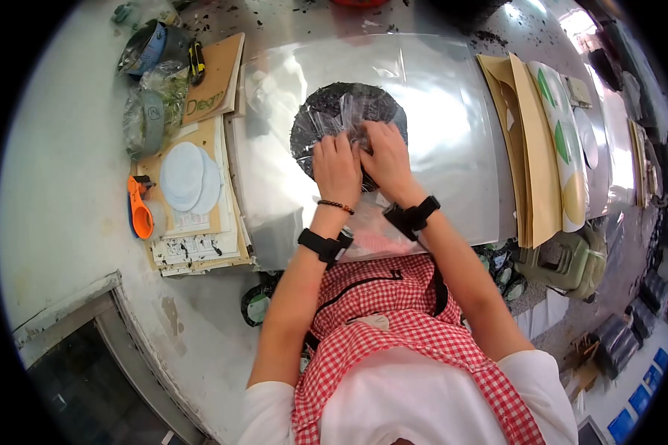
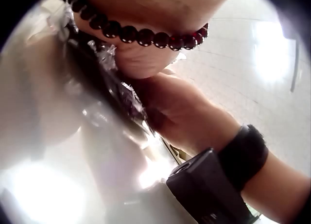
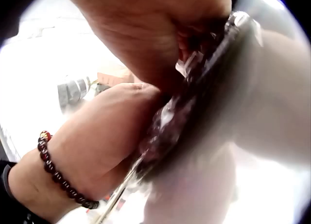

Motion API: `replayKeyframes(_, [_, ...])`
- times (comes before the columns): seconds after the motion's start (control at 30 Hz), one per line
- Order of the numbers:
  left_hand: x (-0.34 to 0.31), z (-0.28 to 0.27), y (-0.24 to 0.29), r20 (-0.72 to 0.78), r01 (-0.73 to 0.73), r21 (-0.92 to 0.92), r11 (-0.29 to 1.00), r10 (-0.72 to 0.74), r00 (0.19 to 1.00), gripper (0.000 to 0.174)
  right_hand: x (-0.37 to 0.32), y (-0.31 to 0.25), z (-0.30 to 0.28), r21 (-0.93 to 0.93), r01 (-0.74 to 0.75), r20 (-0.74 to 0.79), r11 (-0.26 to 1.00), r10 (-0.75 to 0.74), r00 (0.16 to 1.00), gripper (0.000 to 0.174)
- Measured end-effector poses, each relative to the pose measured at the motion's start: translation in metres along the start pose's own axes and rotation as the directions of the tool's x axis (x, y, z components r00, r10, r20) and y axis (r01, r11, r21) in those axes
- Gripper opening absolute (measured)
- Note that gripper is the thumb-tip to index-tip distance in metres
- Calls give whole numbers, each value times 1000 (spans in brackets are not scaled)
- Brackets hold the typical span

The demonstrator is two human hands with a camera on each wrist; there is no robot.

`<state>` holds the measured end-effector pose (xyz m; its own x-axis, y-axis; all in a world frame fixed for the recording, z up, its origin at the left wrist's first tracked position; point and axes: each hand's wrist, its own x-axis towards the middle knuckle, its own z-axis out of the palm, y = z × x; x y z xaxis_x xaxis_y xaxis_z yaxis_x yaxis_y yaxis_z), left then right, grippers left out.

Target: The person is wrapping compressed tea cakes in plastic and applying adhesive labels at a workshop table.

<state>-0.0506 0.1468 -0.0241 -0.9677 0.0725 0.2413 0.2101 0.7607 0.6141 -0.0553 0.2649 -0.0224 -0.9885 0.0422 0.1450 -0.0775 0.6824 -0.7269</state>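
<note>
Basically mid-counter, the dark disc (image 1: 341,107) in crinkled clear wrap (image 1: 315,130) lies flat on a big clear plastic sheet (image 1: 445,141), just ahead of the person's red checked apron (image 1: 393,311). Left hand (image 1: 336,165) and right hand (image 1: 384,156) sit side by side, touching, at the disc's near edge, with the fingers of both curled tight and gripping the wrapped rim. An orange cutter (image 1: 138,211) and 2 white round pads (image 1: 185,174) lie left on the counter (image 1: 67,185), brown envelopes (image 1: 523,148) right.
</note>
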Motion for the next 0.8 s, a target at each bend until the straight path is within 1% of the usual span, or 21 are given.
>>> replayKeyframes(0.03, [4, -7, -2, 105, -65, 163, 984, 48, 993, 26, 5, 2, -5, -230, 167, 76, 959, -154, 985, 44])
replayKeyframes(0.07, [10, -13, -6, -48, -258, 312, 914, 287, 957, 25, 11, 2, -10, -230, 168, 77, 958, -155, 985, 44])
replayKeyframes(0.1, [14, -14, -14, -47, -259, 312, 914, 287, 957, 25, 17, 1, -16, -345, 304, -18, 888, -330, 944, 47])
replayKeyframes(0.17, [19, -12, -29, 1, -380, 297, 876, 398, 917, 27, 22, 10, -16, -460, 410, -84, 787, -499, 863, 50])
replayKeyframes(0.2, [20, -9, -31, 16, -359, 115, 926, 360, 933, 31, 25, 14, -13, -239, 423, -34, 874, -443, 896, 51])
replayKeyframes(0.23, [19, -7, -32, 10, -361, 118, 925, 363, 932, 31, 30, 19, -12, -9, 401, 28, 916, -401, 916, 53])
replayKeyframes(0.27, [13, -5, -32, 58, -189, -142, 972, 199, 978, 34, 28, 24, -13, 122, 267, 149, 956, -284, 947, 53])
replayKeyframes(0.3, [13, -7, -29, 147, 11, -381, 924, 49, 988, 37, 31, 25, -14, 120, 272, 145, 955, -288, 947, 53])
replayKeyframes(0.37, [23, -14, -29, 198, 64, -335, 940, 4, 980, 39, 38, 27, -16, -9, 347, 316, 938, -326, 891, 58])
replayKeyframes(0.4, [29, -22, -27, 166, -148, -71, 986, 158, 973, 38, 43, 24, -20, -155, 472, 359, 868, -395, 845, 61])
replayKeyframes(0.43, [36, -30, -23, 176, -340, 203, 918, 307, 935, 38, 48, 21, -23, -156, 474, 358, 866, -398, 845, 61])
replayKeyframes(0.47, [44, -38, -18, -19, -476, 293, 830, 502, 865, 38, 55, 17, -26, -195, 576, 266, 794, -523, 810, 61])
replayKeyframes(0.5, [44, -35, -25, -18, -477, 293, 829, 504, 864, 38, 59, 18, -25, -216, 622, 221, 752, -583, 782, 61])
replayKeyframes(0.53, [43, -27, -36, 23, -471, 128, 873, 472, 881, 40, 62, 20, -24, -244, 663, 175, 708, -640, 748, 62])
replayKeyframes(0.6, [41, -20, -44, 98, -380, -111, 918, 390, 915, 46, 67, 26, -16, 85, 478, 194, 874, -485, 853, 60])
replayKeyframes(0.63, [39, -21, -43, 93, -383, -107, 918, 393, 915, 46, 69, 27, -18, 84, 483, 190, 871, -490, 851, 60])
replayKeyframes(0.67, [37, -23, -41, 194, -180, -187, 966, 216, 957, 48, 68, 29, -21, 54, 421, 345, 906, -412, 843, 62])
replayKeyframes(0.7, [39, -26, -38, 309, 37, -243, 969, 41, 950, 51, 68, 29, -23, 12, 358, 488, 934, -318, 813, 63])
replayKeyframes(0.73, [45, -22, -41, 116, -248, -55, 967, 253, 960, 49, 71, 31, -25, 9, 358, 483, 934, -318, 816, 63])
replayKeyframes(0.77, [51, -22, -43, 119, -253, -57, 966, 259, 959, 49, 72, 33, -25, 6, 383, 532, 924, -327, 781, 64])
replayKeyframes(0.8, [59, -29, -36, 17, -383, 23, 924, 382, 924, 48, 71, 35, -26, 4, 406, 580, 914, -333, 744, 65])
